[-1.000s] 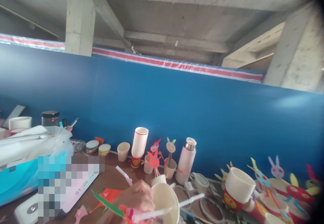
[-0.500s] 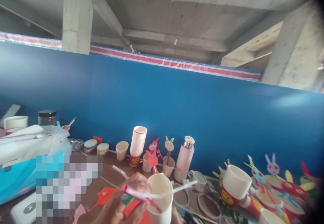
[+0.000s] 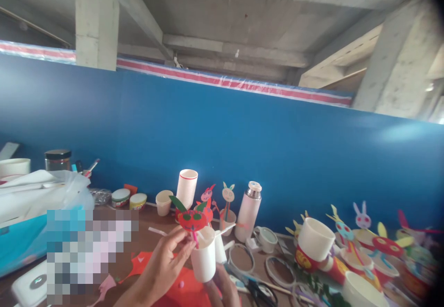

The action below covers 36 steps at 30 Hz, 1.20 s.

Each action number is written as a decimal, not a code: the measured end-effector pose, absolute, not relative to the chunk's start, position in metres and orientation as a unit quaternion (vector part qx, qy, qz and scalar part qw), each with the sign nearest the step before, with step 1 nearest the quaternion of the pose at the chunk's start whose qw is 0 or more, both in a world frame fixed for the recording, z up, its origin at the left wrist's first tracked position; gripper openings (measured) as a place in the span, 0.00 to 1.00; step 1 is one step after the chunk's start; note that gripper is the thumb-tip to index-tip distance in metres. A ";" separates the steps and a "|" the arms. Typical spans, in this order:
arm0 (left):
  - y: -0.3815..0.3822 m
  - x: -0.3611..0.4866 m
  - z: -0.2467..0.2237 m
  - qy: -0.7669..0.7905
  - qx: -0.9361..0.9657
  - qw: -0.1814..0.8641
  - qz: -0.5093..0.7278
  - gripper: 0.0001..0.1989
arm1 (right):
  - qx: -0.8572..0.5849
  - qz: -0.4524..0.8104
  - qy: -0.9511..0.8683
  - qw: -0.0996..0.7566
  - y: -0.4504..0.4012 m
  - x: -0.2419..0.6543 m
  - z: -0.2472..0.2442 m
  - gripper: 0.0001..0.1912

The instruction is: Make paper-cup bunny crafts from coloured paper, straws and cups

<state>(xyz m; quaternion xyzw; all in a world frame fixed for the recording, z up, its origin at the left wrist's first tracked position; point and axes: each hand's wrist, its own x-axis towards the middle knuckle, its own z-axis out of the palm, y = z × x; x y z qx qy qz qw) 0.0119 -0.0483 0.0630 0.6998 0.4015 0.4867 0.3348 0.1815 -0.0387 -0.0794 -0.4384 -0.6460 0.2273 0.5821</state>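
A red paper face (image 3: 192, 221) with green ears and green eyes stands at the rim of a white paper cup (image 3: 203, 258). My left hand (image 3: 169, 256) pinches the pink stem under the face, beside the cup's rim. From below, my right hand (image 3: 222, 285) holds the cup, its fingers against the lower right side. A white strip (image 3: 225, 228) sticks out to the right of the cup. Orange-red paper (image 3: 183, 291) lies on the table beneath both hands.
Behind stand stacked cups (image 3: 187, 189), a pink thermos (image 3: 248, 212) and cup puppets (image 3: 228, 193). Tape rings (image 3: 242, 258) and black scissors (image 3: 262, 293) lie right of my hands. More decorated cups (image 3: 360, 256) crowd the far right. A plastic bag (image 3: 72, 191) sits left.
The red face with green ears has come into view, upright at the cup. My left hand has turned, showing its fingers. The cup has shifted left and my right hand now shows beneath it.
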 end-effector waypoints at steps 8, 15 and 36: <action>-0.040 0.010 0.057 0.428 0.682 0.325 0.496 0.14 | -0.367 0.329 -0.633 0.597 -0.037 0.188 -0.071 0.30; -0.044 0.016 0.056 0.416 0.686 0.322 0.503 0.13 | -0.412 0.279 -0.644 0.581 -0.041 0.176 -0.074 0.39; -0.052 0.026 0.049 0.483 0.719 0.331 0.374 0.19 | -0.397 0.400 -0.560 0.607 -0.050 0.178 -0.014 0.27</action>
